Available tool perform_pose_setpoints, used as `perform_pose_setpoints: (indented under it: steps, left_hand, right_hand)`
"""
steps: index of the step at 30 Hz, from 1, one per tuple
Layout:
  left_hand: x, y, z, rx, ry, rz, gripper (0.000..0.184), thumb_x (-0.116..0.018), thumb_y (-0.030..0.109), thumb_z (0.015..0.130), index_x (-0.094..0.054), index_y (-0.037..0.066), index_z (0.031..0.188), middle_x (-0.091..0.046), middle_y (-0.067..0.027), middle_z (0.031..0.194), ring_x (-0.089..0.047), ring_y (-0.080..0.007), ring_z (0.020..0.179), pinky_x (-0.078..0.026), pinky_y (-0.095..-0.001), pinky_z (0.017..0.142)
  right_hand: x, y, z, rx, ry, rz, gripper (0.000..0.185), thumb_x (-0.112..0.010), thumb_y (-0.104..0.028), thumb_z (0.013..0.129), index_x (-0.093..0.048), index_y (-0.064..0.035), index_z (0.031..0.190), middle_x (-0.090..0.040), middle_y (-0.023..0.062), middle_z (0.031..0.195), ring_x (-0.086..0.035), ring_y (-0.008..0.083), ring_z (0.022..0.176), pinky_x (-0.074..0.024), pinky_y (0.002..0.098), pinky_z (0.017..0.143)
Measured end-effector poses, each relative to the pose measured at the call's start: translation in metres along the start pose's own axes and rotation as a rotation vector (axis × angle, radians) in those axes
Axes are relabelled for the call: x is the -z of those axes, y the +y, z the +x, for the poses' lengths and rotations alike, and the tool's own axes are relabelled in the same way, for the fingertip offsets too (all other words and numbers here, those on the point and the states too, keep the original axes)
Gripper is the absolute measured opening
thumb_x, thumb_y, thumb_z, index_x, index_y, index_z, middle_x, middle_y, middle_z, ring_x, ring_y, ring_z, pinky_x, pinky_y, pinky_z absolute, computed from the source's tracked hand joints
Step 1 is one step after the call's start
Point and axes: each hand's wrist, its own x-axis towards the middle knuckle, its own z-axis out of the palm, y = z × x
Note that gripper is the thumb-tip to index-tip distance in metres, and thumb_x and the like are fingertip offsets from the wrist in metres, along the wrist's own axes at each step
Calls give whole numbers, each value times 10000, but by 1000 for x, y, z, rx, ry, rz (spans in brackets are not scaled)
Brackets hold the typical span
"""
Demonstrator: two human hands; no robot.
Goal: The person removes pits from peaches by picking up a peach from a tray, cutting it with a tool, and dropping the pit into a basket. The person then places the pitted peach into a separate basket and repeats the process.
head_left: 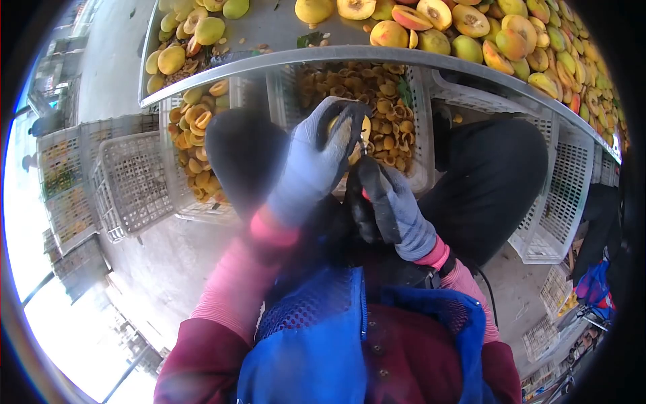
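My left hand (pixel 306 158), in a grey-white glove with dark fingers, is closed around a yellow peach (pixel 365 128). Most of the fruit is hidden by the fingers; a yellow part shows at their right side. Just below it my right hand (pixel 397 209), gloved the same way, is closed on a thin metal tool (pixel 364 149). Only its narrow tip shows, at the peach; the handle is inside the fist, so its exact kind cannot be made out. Both hands are above my lap, between my knees.
A metal-rimmed table (pixel 282 59) carries whole and cut peaches (pixel 511 40). Beneath its edge stand a crate (pixel 420 135) of small brownish cup-shaped fruit pieces and another crate (pixel 202 212) of peach halves. More plastic crates (pixel 138 175) flank my legs on the floor.
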Motion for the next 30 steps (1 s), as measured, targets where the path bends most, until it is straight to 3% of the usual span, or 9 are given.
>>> perform_pose_setpoints:
  steps: [2, 8, 10, 11, 15, 17, 20, 22, 30]
  left_hand:
    - [-1, -1, -2, -119, -57, 127, 247, -547, 61, 858, -563, -3, 1097, -607, -116, 911, -569, -136, 874, -461, -266, 764]
    - [-10, -9, -9, -41, -42, -179, 214, -516, 152, 923, -598, -10, 1036, -592, -52, 881, -542, -114, 810, -452, -254, 744]
    - [-15, -8, -13, 31, -6, -216, 230, -504, 174, 935, -600, -8, 1037, -596, -54, 885, -550, -119, 813, -457, -264, 745]
    - [-16, -22, -10, -272, 11, -33, 264, -484, 218, 950, -604, -2, 1033, -605, -74, 909, -573, -144, 831, -464, -282, 758]
    - [-25, -20, -23, 143, 162, -396, 303, -479, 261, 947, -598, -8, 1016, -600, -101, 919, -580, -168, 839, -462, -287, 767]
    - [-19, -23, -25, -111, 153, -47, 267, -498, 229, 936, -596, -6, 1015, -605, -95, 888, -577, -155, 806, -461, -277, 751]
    - [4, -10, -19, 22, -18, 94, 203, -501, 103, 915, -569, -24, 1058, -593, -85, 943, -548, -139, 876, -438, -262, 788]
    - [13, -22, -16, -155, -11, 235, 193, -534, 56, 838, -599, 12, 1015, -614, -105, 834, -575, -122, 767, -468, -253, 704]
    - [-14, -42, -28, 57, 202, -312, 214, -531, 122, 885, -564, 3, 1060, -604, -97, 874, -581, -166, 777, -474, -289, 697]
  right_hand:
    - [10, -12, -9, -341, -202, 325, 340, -462, -415, 949, -534, -84, 916, -471, -12, 667, -434, 61, 515, -340, 223, 412]
    - [16, 22, 3, -521, -846, 1204, 493, -329, -556, 946, -523, -104, 919, -402, -15, 626, -388, 91, 471, -324, 249, 386]
    - [9, 18, -1, -483, -756, 1206, 461, -343, -515, 957, -510, -89, 900, -418, -13, 582, -384, 65, 408, -330, 207, 316]
    - [7, 16, -2, -463, -712, 1207, 446, -351, -494, 963, -503, -81, 890, -425, -12, 561, -382, 52, 376, -333, 186, 281]
    - [10, 25, 3, -441, -733, 1190, 446, -354, -491, 963, -510, -79, 898, -430, -11, 567, -395, 50, 382, -335, 184, 283]
    - [13, 30, 6, -451, -747, 1184, 446, -356, -492, 963, -514, -79, 904, -429, -10, 566, -393, 51, 381, -332, 187, 281]
    - [15, 22, 4, -581, -609, 1006, 443, -360, -490, 963, -517, -79, 916, -429, -10, 566, -392, 50, 381, -325, 187, 279]
    - [18, 28, 8, -597, -710, 1004, 450, -332, -506, 964, -520, -98, 979, -412, -14, 593, -351, 70, 402, -301, 215, 323]
    - [8, 33, 4, -493, -815, 1179, 410, -355, -484, 966, -485, -97, 921, -380, -23, 545, -333, 68, 361, -307, 227, 303]
